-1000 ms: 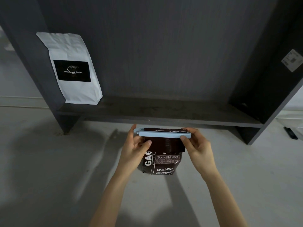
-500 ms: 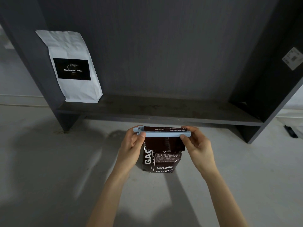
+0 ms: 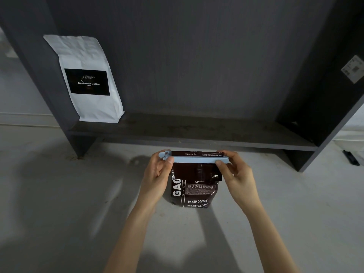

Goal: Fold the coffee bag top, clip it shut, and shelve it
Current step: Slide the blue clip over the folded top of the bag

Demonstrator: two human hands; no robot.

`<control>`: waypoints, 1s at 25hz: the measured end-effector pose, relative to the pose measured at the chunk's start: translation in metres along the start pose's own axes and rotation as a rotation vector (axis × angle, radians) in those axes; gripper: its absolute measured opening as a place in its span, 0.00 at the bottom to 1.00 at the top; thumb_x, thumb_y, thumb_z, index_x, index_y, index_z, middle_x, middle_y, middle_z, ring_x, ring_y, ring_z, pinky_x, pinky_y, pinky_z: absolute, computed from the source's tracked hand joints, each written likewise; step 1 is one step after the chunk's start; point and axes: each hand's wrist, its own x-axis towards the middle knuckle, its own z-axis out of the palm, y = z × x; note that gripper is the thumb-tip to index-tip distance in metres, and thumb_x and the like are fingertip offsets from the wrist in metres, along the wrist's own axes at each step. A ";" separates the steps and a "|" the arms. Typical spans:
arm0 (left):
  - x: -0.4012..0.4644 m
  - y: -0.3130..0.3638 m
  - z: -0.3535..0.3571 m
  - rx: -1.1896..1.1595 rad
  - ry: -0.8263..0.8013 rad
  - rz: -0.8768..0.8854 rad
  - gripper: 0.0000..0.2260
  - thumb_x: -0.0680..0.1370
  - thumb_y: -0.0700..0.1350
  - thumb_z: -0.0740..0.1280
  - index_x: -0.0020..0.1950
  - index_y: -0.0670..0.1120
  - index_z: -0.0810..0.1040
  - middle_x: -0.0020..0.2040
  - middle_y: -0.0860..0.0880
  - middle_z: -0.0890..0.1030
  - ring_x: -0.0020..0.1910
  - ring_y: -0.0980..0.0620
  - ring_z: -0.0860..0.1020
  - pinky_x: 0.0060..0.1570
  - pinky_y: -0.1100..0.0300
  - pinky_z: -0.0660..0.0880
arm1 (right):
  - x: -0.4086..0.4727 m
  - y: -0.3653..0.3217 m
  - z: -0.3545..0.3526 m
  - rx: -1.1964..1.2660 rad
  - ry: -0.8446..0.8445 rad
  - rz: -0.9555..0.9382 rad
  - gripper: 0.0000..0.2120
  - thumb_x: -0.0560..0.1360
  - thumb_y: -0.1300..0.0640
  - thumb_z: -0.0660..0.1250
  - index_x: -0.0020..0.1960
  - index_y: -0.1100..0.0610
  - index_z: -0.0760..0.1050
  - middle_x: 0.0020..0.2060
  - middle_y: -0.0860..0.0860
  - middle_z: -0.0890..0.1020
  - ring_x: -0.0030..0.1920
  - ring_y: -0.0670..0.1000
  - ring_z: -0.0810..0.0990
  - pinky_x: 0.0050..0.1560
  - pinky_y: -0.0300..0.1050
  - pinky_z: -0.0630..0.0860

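Coffee bag (image 3: 194, 191) standing on the floor right in front of the dark shelf (image 3: 197, 135), folded top pinned under a pale blue clip (image 3: 197, 159), left hand (image 3: 157, 174) and right hand (image 3: 235, 174) each pinching a clip end, probably to snap it shut evenly.

The glossy dark brown foil coffee bag (image 3: 194, 186) carries white lettering and a paler label panel with white characters, and the long plastic sealing clip (image 3: 197, 159) across its folded top is pale blue. At the left end of the dark charcoal-grey wooden shelf (image 3: 197, 133) stands a matt white paper coffee bag (image 3: 86, 79) with a black rectangular label printed in small white text. The floor (image 3: 59, 194) is mottled light grey, and a small white sticker (image 3: 353, 68) with dark print marks the shelf's black right side panel.
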 end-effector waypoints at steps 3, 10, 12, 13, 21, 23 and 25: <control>0.001 -0.002 0.001 0.000 -0.011 0.001 0.06 0.76 0.45 0.60 0.52 0.51 0.72 0.46 0.58 0.79 0.43 0.70 0.77 0.52 0.63 0.73 | -0.001 0.000 -0.001 0.002 -0.007 -0.004 0.13 0.74 0.60 0.62 0.46 0.41 0.70 0.43 0.50 0.80 0.42 0.49 0.80 0.36 0.31 0.76; 0.001 -0.002 0.000 -0.033 -0.003 0.020 0.04 0.75 0.44 0.61 0.46 0.54 0.73 0.40 0.58 0.82 0.42 0.67 0.78 0.53 0.58 0.73 | -0.001 0.000 -0.002 -0.002 -0.013 -0.013 0.12 0.74 0.60 0.62 0.46 0.41 0.70 0.44 0.46 0.79 0.44 0.48 0.81 0.37 0.32 0.78; 0.001 -0.004 0.001 -0.033 -0.001 0.030 0.03 0.75 0.44 0.61 0.46 0.52 0.73 0.41 0.57 0.81 0.41 0.67 0.78 0.54 0.56 0.72 | -0.001 0.001 -0.002 -0.005 -0.004 -0.011 0.12 0.74 0.60 0.62 0.46 0.42 0.70 0.43 0.46 0.79 0.44 0.47 0.81 0.37 0.31 0.77; 0.001 -0.004 0.001 -0.032 0.002 0.033 0.03 0.75 0.45 0.61 0.47 0.51 0.73 0.42 0.57 0.80 0.41 0.67 0.78 0.54 0.56 0.72 | -0.001 0.002 -0.002 -0.010 0.000 -0.008 0.12 0.74 0.60 0.62 0.46 0.43 0.70 0.43 0.47 0.79 0.43 0.47 0.81 0.37 0.31 0.77; 0.002 -0.007 0.001 0.042 0.053 0.065 0.03 0.75 0.46 0.62 0.41 0.51 0.71 0.35 0.58 0.80 0.36 0.68 0.77 0.41 0.69 0.72 | -0.001 0.005 -0.003 -0.011 0.006 -0.009 0.09 0.74 0.61 0.62 0.49 0.49 0.71 0.43 0.45 0.79 0.38 0.37 0.79 0.36 0.28 0.74; 0.003 -0.007 0.000 0.064 0.044 0.068 0.03 0.74 0.48 0.62 0.41 0.52 0.70 0.32 0.63 0.81 0.35 0.67 0.77 0.37 0.73 0.71 | -0.002 0.005 -0.004 -0.020 0.009 -0.012 0.10 0.74 0.61 0.62 0.47 0.45 0.71 0.43 0.45 0.79 0.39 0.38 0.80 0.37 0.29 0.76; 0.002 -0.007 0.000 0.071 0.043 0.065 0.04 0.74 0.48 0.62 0.40 0.53 0.70 0.32 0.66 0.80 0.34 0.67 0.76 0.36 0.74 0.70 | -0.002 0.005 -0.004 -0.025 0.007 -0.014 0.13 0.74 0.61 0.62 0.46 0.42 0.70 0.43 0.44 0.79 0.40 0.38 0.80 0.38 0.31 0.77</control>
